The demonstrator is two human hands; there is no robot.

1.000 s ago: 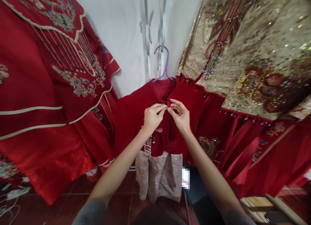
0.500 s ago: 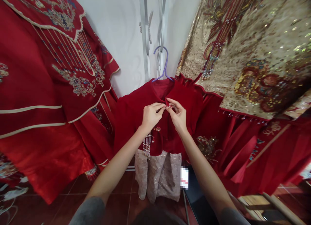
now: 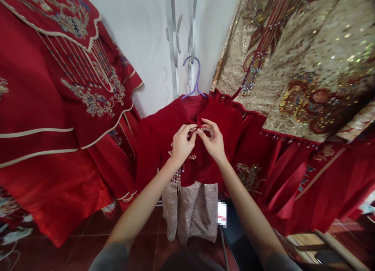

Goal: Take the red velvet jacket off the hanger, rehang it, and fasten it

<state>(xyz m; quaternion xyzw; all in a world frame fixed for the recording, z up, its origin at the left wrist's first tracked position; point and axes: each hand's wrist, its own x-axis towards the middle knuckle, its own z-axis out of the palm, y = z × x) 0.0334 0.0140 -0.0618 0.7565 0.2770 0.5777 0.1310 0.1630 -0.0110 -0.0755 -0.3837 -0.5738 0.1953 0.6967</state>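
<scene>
A small red velvet jacket (image 3: 158, 134) hangs on a purple hanger (image 3: 193, 77) in front of me, over a pale embroidered skirt (image 3: 190, 212). My left hand (image 3: 182, 144) and my right hand (image 3: 213, 140) meet at the jacket's front just below the collar. Both pinch the fabric edges around a small beaded fastening (image 3: 202, 128). A beaded tassel (image 3: 176, 179) dangles below my left wrist.
A large red embroidered robe (image 3: 58, 118) hangs at the left. At the right hangs a gold sequined garment (image 3: 307, 60) over red fabric. A metal rack (image 3: 175, 40) stands against the white wall behind. Below are a red tiled floor (image 3: 146, 243) and a dark seat (image 3: 240, 239).
Both hands have slid slightly down and left along the jacket's front and stay pinched at the fastening. The view shifted a little.
</scene>
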